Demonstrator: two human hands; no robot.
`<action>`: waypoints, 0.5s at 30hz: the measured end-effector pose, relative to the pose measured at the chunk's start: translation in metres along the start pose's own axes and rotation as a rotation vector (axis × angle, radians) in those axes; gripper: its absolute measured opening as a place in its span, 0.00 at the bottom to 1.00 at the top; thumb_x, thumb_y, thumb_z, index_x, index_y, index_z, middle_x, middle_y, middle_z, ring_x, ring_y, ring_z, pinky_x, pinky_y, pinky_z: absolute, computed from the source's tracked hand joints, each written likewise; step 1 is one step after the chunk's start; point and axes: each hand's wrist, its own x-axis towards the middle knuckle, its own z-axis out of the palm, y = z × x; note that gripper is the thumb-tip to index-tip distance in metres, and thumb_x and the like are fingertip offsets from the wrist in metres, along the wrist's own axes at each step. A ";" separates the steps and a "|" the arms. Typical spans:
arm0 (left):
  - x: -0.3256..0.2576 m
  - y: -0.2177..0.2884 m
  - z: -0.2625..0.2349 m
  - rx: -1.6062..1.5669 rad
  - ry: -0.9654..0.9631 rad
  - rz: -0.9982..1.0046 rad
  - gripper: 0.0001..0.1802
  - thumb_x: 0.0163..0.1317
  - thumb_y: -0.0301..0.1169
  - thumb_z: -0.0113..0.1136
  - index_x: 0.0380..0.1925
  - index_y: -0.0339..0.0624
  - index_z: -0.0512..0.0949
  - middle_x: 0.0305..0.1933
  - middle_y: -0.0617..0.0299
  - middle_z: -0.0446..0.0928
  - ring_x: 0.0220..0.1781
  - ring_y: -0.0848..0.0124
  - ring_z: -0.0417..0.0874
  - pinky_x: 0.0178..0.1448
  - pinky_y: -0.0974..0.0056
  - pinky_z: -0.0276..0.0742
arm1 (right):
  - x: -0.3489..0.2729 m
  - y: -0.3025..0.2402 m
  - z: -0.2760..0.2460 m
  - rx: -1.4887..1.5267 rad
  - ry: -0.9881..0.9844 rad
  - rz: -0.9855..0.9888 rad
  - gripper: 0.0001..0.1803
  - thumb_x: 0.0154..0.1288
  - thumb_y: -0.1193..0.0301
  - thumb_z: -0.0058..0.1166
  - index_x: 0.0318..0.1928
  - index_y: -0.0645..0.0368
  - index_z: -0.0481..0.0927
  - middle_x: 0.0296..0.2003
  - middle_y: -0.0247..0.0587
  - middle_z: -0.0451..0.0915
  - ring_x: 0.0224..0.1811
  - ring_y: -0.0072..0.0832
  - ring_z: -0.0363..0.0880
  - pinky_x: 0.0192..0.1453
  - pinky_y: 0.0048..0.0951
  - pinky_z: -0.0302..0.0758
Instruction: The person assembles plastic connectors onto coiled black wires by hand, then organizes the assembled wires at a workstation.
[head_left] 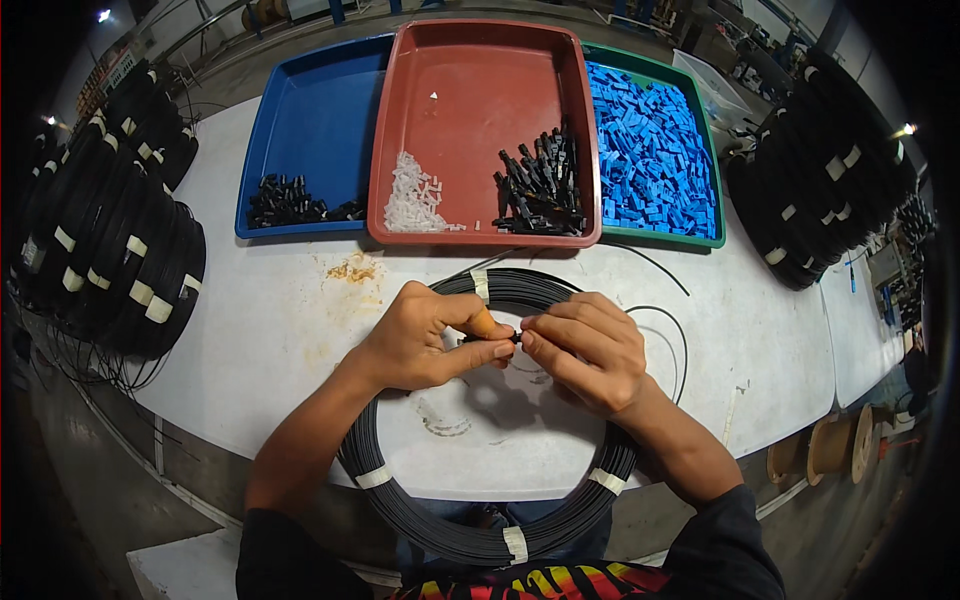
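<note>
My left hand [425, 335] pinches a small black connector piece [516, 338] between thumb and index finger, and an orange-tan wrap covers part of that index finger. My right hand [590, 350] meets it from the other side, its fingertips closed on the same piece. Most of the piece is hidden by the fingers. Both hands are over the opening of a coil of black cable [440, 522], bound with pale tape strips. The coil's near side hangs past the table's front edge, against my body. A loose cable end [684, 350] loops out at the right.
Beyond the coil, a red tray [480, 90] holds white pieces [410, 200] and black connectors [545, 190]. It overlaps a blue tray [310, 110] with black parts and a green tray [717, 215] with blue pieces [650, 150]. Stacked cable coils [100, 240] flank the table [250, 340].
</note>
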 end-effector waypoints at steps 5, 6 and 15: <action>-0.001 -0.012 0.000 0.286 -0.006 0.337 0.07 0.54 0.20 0.75 0.27 0.32 0.83 0.29 0.53 0.86 0.28 0.65 0.87 0.34 0.62 0.83 | -0.004 -0.007 -0.001 0.467 -0.192 0.668 0.17 0.40 0.89 0.56 0.35 0.66 0.83 0.31 0.45 0.86 0.34 0.40 0.86 0.36 0.34 0.82; -0.001 -0.014 -0.001 0.391 -0.032 0.472 0.09 0.52 0.18 0.77 0.27 0.30 0.83 0.28 0.52 0.86 0.27 0.65 0.86 0.35 0.63 0.83 | -0.004 -0.007 -0.001 0.468 -0.193 0.667 0.17 0.40 0.89 0.56 0.35 0.66 0.83 0.31 0.45 0.86 0.34 0.40 0.86 0.36 0.34 0.82; -0.003 -0.004 -0.004 0.006 0.004 0.009 0.07 0.56 0.23 0.75 0.27 0.33 0.83 0.30 0.53 0.87 0.31 0.67 0.90 0.36 0.65 0.84 | 0.004 -0.006 -0.002 0.048 -0.048 0.011 0.13 0.43 0.85 0.63 0.33 0.66 0.82 0.31 0.46 0.83 0.32 0.38 0.84 0.37 0.34 0.81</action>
